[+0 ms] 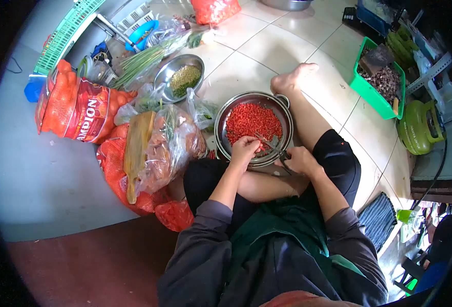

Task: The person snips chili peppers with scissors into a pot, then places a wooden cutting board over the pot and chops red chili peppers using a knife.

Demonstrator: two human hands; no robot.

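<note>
A metal pot full of small red chopped chilli pieces sits on the floor between my legs. Over its near rim, my left hand is pinched closed on a bit of red chilli. My right hand grips scissors by the handles, the blades pointing over the pot toward my left fingertips. Whether the blades touch the chilli is too small to tell.
To the left stand a red mesh sack, a wooden board and plastic bags. A metal bowl of chopped greens lies beyond them, near long green stalks. At right are a green basin and a gas cylinder.
</note>
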